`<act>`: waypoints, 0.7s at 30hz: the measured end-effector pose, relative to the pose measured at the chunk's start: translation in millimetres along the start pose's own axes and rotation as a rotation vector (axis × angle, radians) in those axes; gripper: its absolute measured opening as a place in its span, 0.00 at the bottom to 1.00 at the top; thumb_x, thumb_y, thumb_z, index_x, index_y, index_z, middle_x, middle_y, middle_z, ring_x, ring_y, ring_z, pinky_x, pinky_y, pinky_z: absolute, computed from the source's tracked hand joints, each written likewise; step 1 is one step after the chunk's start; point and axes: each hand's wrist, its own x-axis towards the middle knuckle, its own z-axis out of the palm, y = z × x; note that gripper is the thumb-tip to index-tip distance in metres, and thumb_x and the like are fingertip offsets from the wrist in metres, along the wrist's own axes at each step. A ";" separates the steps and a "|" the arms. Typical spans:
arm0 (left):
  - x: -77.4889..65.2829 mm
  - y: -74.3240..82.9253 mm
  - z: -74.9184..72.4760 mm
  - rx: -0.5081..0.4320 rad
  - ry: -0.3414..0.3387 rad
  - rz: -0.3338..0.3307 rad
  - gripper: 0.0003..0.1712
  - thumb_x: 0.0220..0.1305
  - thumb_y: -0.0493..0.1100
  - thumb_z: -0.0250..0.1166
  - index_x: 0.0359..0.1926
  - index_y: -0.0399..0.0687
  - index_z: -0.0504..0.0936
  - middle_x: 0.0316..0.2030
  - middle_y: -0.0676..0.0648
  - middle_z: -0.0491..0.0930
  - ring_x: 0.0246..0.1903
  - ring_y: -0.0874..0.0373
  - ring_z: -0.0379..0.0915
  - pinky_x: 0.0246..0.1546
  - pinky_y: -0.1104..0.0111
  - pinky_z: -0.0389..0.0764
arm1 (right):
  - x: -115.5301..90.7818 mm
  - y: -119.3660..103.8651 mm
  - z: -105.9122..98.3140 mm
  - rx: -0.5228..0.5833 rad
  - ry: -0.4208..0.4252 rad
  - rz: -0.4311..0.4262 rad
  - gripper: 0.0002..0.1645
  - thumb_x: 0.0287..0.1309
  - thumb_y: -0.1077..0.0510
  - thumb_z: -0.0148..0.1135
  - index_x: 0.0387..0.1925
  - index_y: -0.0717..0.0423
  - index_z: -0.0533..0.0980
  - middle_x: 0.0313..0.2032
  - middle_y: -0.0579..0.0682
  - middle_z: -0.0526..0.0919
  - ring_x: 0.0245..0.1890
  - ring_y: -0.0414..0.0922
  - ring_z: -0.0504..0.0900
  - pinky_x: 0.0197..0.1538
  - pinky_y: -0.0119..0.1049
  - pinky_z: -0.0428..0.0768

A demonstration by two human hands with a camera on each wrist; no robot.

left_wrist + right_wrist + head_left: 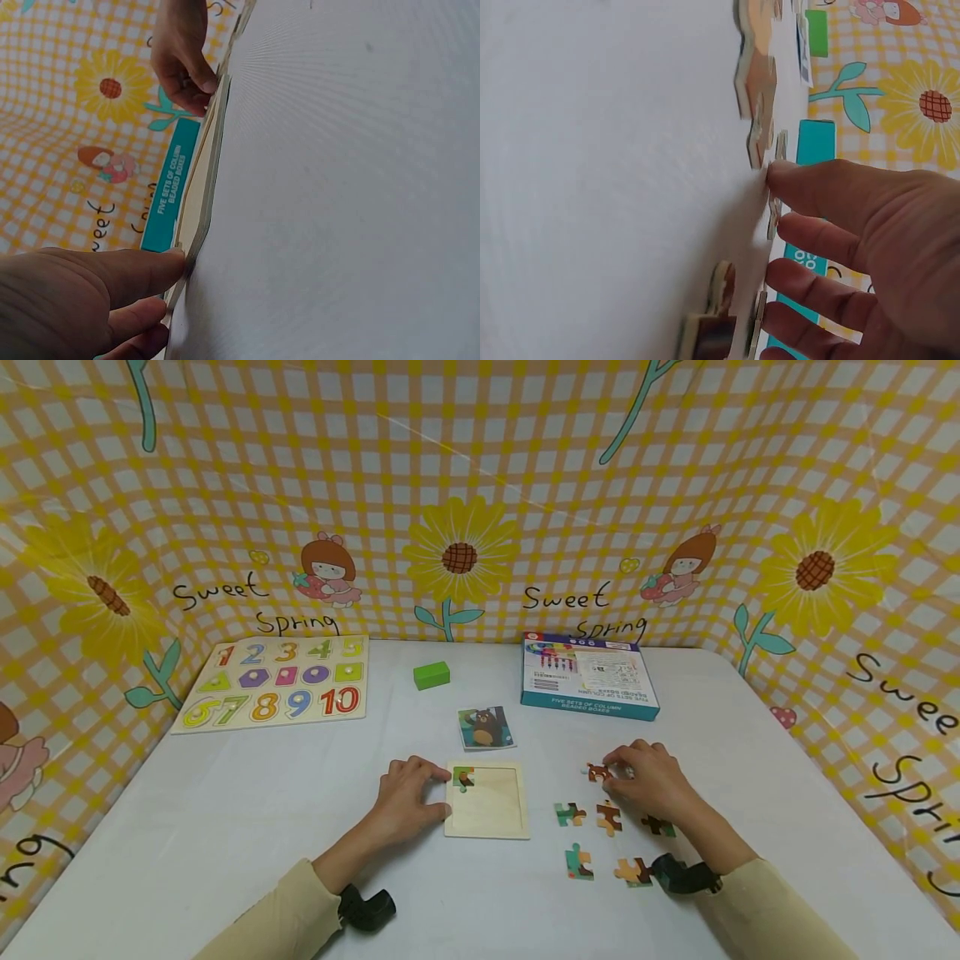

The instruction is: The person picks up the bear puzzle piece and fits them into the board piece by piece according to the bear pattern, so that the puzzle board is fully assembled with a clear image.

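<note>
A square wooden puzzle tray (487,810) lies in the middle of the white table, with one green and brown jigsaw piece (463,777) in its upper left corner. My left hand (408,797) touches the tray's left edge with thumb and index fingertip spread apart; its thumb (146,274) rests at the rim in the left wrist view. To the right, my right hand (651,781) pinches a brown bear-face jigsaw piece (597,772) between thumb and index finger, close over the table. Below it lie several loose pieces, including a brown and tan one (609,817). Another piece is partly hidden under the right hand.
Behind the tray lies a bear picture card (486,728). A green block (431,676) sits farther back, between a wooden number board (277,685) on the left and a blue-edged box (588,677) on the right. A checkered cloth (465,460) hangs behind.
</note>
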 end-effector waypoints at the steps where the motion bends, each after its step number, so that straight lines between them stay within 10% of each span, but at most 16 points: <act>1: -0.1 0.1 0.0 0.001 0.000 0.001 0.21 0.47 0.39 0.71 0.46 0.45 0.80 0.46 0.44 0.74 0.52 0.46 0.59 0.53 0.47 0.57 | 0.1 -0.1 0.5 -0.004 0.002 0.000 0.18 0.50 0.54 0.67 0.43 0.56 0.80 0.40 0.58 0.78 0.43 0.55 0.69 0.47 0.53 0.66; 21: -1.3 0.0 -0.8 -0.011 0.002 0.003 0.21 0.47 0.39 0.71 0.46 0.45 0.80 0.46 0.45 0.73 0.51 0.47 0.59 0.52 0.48 0.56 | 0.3 0.4 2.2 -0.042 0.042 -0.024 0.16 0.49 0.54 0.68 0.41 0.56 0.81 0.38 0.56 0.78 0.42 0.54 0.69 0.46 0.53 0.66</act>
